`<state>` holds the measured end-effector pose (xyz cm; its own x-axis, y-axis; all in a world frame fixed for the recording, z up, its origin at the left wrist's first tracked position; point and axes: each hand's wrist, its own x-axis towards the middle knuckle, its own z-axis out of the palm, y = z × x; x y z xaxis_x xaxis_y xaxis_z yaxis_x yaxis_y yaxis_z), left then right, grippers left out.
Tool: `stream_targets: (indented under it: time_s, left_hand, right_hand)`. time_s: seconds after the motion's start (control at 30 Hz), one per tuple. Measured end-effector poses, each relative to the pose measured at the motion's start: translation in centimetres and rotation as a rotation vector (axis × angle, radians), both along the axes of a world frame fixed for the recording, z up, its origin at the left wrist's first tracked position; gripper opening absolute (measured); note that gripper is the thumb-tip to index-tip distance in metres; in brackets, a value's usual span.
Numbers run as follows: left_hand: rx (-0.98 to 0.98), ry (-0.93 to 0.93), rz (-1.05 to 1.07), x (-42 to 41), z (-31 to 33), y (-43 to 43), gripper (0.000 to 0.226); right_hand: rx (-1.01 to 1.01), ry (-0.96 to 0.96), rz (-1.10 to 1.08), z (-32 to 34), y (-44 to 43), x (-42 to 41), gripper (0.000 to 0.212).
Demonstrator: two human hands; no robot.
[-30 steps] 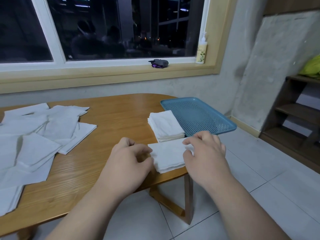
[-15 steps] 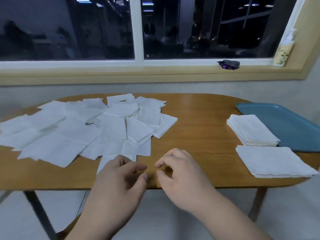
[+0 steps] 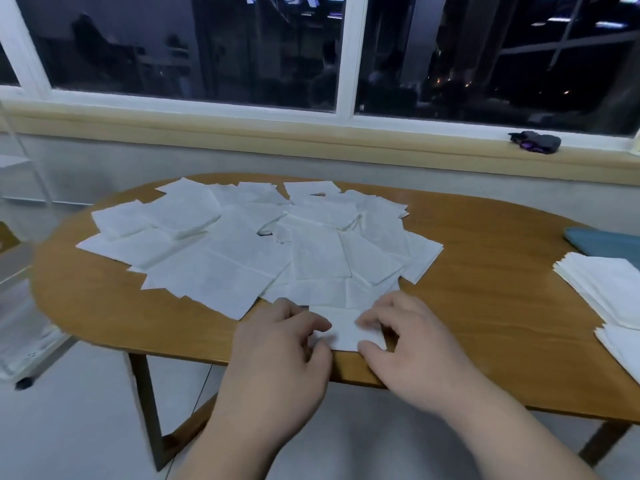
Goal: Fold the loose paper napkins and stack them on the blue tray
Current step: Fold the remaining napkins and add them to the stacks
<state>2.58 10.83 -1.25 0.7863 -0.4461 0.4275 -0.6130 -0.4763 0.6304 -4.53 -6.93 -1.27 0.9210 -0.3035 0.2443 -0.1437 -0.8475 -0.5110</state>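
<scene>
At the wooden table's [image 3: 485, 306] near edge, the left hand [image 3: 280, 355] and right hand [image 3: 412, 344] pinch opposite sides of one loose napkin [image 3: 346, 329].

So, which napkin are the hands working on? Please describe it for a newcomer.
Find the wooden table and the loose napkins spread over it. At the spread's near edge lies one small napkin, between the left hand and the right hand. It alone is touched by both hands.

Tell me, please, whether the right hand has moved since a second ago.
Yes. The right hand has moved left along the table, away from the folded stack, and now pinches a napkin at the loose pile.
</scene>
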Motion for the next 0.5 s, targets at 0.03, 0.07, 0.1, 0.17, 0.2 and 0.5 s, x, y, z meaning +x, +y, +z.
stream_targets:
  time_s: [0.03, 0.07, 0.1, 0.17, 0.2, 0.5]
  left_hand:
    - [0.005, 0.002, 0.008, 0.31, -0.13, 0.31, 0.028]
    - [0.013, 0.008, 0.013, 0.57, -0.29, 0.55, 0.027]
    - [0.017, 0.014, 0.014, 0.73, -0.41, 0.72, 0.025]
    - [0.015, 0.026, 0.009, 0.83, -0.53, 0.86, 0.022]
    - [0.02, 0.027, 0.005, 0.79, -0.52, 0.84, 0.022]
    - [0.052, 0.061, 0.016, 0.57, -0.57, 0.37, 0.023]
  right_hand:
    - [-0.032, 0.001, 0.021, -0.23, 0.08, -0.14, 0.018]
    - [-0.046, -0.004, 0.033, -0.35, 0.02, -0.23, 0.018]
    - [-0.045, -0.01, 0.037, -0.37, -0.08, -0.31, 0.018]
    - [-0.034, -0.01, 0.032, -0.36, -0.22, -0.3, 0.015]
    - [-0.033, -0.005, 0.024, -0.37, -0.21, -0.26, 0.012]
    - [0.071, -0.035, -0.03, -0.15, -0.05, -0.35, 0.014]
